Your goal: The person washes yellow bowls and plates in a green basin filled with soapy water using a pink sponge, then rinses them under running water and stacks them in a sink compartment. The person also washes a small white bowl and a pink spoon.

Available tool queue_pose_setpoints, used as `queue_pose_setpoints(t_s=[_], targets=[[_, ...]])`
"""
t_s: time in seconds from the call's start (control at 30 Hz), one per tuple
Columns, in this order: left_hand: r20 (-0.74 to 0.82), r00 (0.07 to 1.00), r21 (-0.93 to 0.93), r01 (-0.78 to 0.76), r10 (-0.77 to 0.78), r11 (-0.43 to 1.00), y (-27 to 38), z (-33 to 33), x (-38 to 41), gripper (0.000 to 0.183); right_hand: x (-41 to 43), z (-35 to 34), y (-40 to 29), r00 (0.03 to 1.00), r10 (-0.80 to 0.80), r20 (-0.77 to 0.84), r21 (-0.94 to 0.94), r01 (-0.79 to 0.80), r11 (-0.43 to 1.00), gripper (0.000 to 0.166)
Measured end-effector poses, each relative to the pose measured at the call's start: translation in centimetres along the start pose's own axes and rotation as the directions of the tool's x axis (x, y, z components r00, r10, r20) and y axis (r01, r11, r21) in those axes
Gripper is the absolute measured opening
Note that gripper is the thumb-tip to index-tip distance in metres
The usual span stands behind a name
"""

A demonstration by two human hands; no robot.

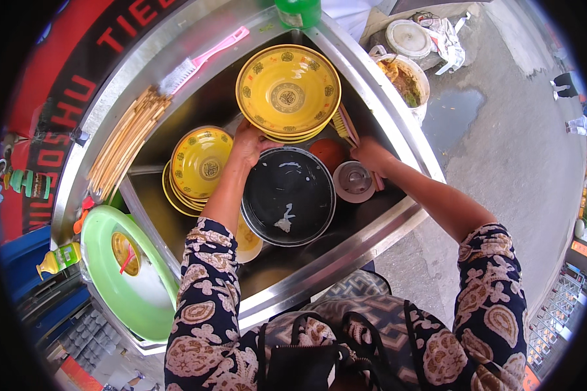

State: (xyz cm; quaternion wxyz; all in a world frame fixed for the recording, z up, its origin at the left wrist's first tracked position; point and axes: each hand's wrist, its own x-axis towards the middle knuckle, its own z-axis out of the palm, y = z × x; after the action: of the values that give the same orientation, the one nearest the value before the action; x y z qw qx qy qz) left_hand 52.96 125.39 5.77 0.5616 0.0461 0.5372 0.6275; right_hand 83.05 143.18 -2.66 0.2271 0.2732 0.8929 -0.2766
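Observation:
My left hand (pixel 251 144) is at the lower left rim of a stack of large yellow patterned bowls (pixel 287 93), its fingers partly hidden beneath them. My right hand (pixel 372 155) grips a scrub brush (pixel 347 128) with pale yellow bristles, to the right of that stack. Between my forearms lies a round black pan or tray (pixel 288 195) with pale bits on it. Beside it are a reddish-brown bowl (pixel 327 154) and a small pale container (pixel 353 182). Another stack of yellow bowls (pixel 201 163) stands left of my left forearm, all within a stainless steel sink (pixel 318 264).
Wooden chopsticks (pixel 127 141) and a pink-handled brush (pixel 205 58) lie on the sink's left ledge. A green basin (pixel 161 264) holds a yellow bowl (pixel 126 254). A green bottle (pixel 298 12) stands at the far corner. A bucket of food scraps (pixel 420 88) sits on the ground at right.

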Motion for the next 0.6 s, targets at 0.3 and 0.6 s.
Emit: queue_pose_setpoints(t_s=[0.3,0.6], targets=[[-0.147,0.980,0.044,0.143,-0.135,0.989,-0.8,-0.8,2.4,0.039,-6.6,-5.0,-5.7,0.954,0.187,0.233,0.772,-0.298,0.561,0.024],[-0.281,0.946,0.231,0.232,-0.163,0.945,-1.3,-0.9,3.1,0.030,-10.5,-7.7,-10.8,0.949,0.247,0.198,0.919,-0.267,0.289,0.031]])
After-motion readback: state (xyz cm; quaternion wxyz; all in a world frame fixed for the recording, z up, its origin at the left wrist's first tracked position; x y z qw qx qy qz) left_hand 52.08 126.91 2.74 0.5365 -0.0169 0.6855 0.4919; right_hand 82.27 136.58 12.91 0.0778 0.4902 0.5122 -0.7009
